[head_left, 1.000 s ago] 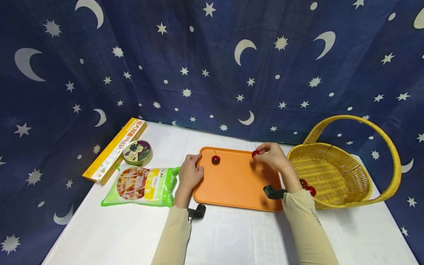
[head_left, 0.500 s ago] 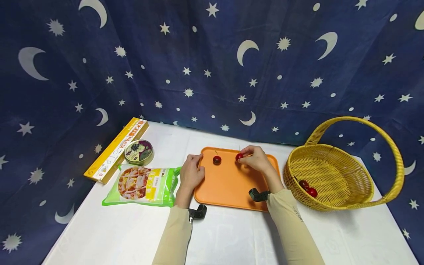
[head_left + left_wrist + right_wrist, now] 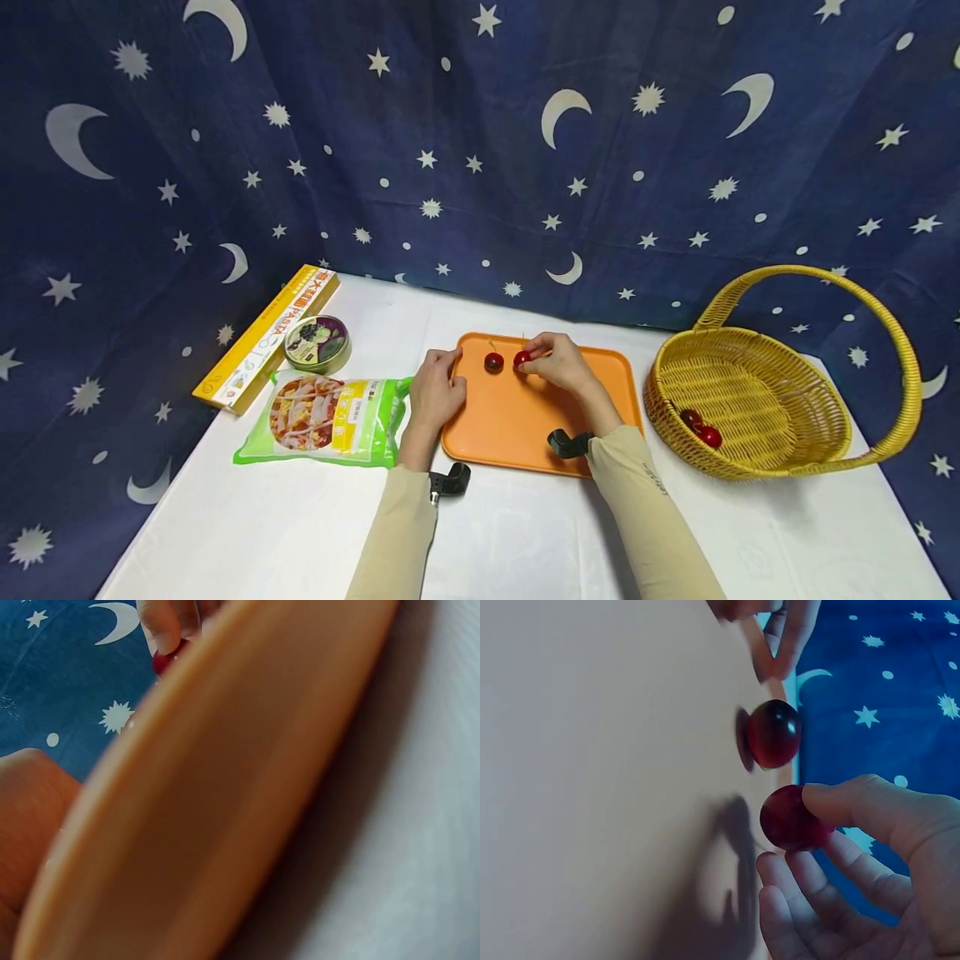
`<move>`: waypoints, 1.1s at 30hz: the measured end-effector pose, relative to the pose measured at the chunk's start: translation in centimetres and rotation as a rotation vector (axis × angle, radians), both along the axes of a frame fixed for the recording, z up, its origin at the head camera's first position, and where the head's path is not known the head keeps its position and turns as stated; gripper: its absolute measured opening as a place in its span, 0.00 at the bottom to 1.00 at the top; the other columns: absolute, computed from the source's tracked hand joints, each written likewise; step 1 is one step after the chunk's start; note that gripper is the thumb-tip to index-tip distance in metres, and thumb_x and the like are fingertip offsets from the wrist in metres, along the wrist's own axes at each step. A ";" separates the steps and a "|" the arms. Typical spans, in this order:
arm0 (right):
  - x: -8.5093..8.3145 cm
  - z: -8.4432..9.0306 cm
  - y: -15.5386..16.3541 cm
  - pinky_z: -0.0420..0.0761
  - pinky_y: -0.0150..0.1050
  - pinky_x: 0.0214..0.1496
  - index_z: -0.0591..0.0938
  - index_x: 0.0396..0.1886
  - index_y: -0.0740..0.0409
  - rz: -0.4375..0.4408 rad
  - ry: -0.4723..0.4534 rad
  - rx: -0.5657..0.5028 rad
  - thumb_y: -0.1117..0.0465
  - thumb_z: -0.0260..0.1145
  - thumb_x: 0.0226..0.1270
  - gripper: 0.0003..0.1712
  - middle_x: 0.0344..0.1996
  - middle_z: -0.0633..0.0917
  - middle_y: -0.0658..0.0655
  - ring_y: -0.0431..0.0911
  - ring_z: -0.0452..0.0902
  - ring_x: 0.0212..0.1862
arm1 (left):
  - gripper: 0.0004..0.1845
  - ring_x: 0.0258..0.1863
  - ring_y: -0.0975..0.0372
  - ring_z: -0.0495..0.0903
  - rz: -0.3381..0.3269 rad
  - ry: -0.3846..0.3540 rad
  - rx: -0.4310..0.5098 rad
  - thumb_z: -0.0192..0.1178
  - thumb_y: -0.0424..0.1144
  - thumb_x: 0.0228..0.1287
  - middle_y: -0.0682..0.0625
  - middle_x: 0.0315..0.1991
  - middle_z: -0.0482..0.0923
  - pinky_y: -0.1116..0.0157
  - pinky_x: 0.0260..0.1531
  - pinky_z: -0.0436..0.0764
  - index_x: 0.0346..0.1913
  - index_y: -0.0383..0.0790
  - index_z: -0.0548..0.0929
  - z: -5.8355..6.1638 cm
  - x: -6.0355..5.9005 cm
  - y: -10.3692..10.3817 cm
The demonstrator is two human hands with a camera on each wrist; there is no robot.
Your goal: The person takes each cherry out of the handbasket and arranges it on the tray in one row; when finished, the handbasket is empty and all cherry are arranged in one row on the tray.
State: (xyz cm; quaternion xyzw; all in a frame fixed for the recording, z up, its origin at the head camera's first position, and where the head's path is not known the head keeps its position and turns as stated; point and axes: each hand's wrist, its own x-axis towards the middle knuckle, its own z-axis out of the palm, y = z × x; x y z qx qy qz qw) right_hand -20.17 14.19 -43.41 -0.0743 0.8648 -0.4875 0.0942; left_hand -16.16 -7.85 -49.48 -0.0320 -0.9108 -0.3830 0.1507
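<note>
- We see the desk (image 3: 525, 533) under a white cloth, with a star-and-moon backdrop (image 3: 480, 150) behind it.
- The yellow basket (image 3: 780, 417) stands on the right of the desk, well apart from the hands, with two red cherries (image 3: 700, 427) lying in it.
- The orange tray (image 3: 525, 425) lies at the middle of the desk, between the basket and a green food bag (image 3: 322, 421).
- A long yellow box (image 3: 262, 340) lies at the far left, with a round tin (image 3: 317, 343) just beside it.
- Our left hand (image 3: 435, 392) rests on the tray's left rim, fingers curled over the edge, so its grip is on the tray.
- Our right hand (image 3: 558, 364) is over the tray's far part, its grip pinched on a cherry (image 3: 521, 359) between thumb and fingertips; the right wrist view shows that cherry (image 3: 789, 819) just off the tray's surface.
- A second, darker cherry (image 3: 492, 362) sits on the tray just beside the held one, not touching it.
</note>
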 end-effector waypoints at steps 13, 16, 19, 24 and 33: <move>-0.2 -0.9 -0.6 0.75 0.35 0.35 0.81 0.39 0.72 0.007 0.018 0.001 0.70 0.74 0.51 0.16 0.34 0.84 0.65 0.51 0.80 0.37 | 0.27 0.42 0.49 0.81 -0.008 -0.004 -0.007 0.58 0.31 0.52 0.41 0.47 0.78 0.53 0.37 0.77 0.59 0.36 0.82 -0.1 0.0 0.2; -0.2 -0.9 -0.7 0.75 0.35 0.36 0.81 0.39 0.72 0.005 0.013 -0.002 0.70 0.74 0.51 0.16 0.34 0.84 0.65 0.52 0.80 0.37 | 0.27 0.42 0.49 0.81 -0.007 -0.007 -0.011 0.58 0.32 0.52 0.41 0.47 0.78 0.53 0.37 0.78 0.59 0.36 0.82 -0.2 0.0 0.2; -0.2 -1.0 -0.8 0.75 0.35 0.38 0.81 0.40 0.73 0.007 0.009 -0.007 0.70 0.73 0.51 0.16 0.34 0.84 0.66 0.53 0.80 0.38 | 0.27 0.42 0.49 0.81 -0.005 -0.011 -0.012 0.58 0.32 0.52 0.41 0.47 0.78 0.53 0.36 0.78 0.59 0.36 0.82 -0.2 0.1 0.1; -0.3 -1.3 -0.9 0.75 0.35 0.37 0.81 0.40 0.73 0.002 0.011 -0.007 0.70 0.74 0.50 0.17 0.34 0.84 0.66 0.52 0.80 0.38 | 0.26 0.41 0.49 0.81 -0.005 -0.004 -0.015 0.58 0.31 0.52 0.41 0.47 0.78 0.53 0.36 0.78 0.59 0.36 0.82 -0.2 0.1 0.1; -0.3 -1.2 -1.1 0.76 0.35 0.38 0.81 0.40 0.73 0.008 0.015 -0.022 0.69 0.74 0.51 0.17 0.35 0.84 0.67 0.51 0.80 0.37 | 0.26 0.41 0.48 0.81 -0.006 0.012 -0.010 0.58 0.32 0.52 0.41 0.46 0.78 0.52 0.36 0.78 0.58 0.36 0.83 -0.1 0.1 -0.1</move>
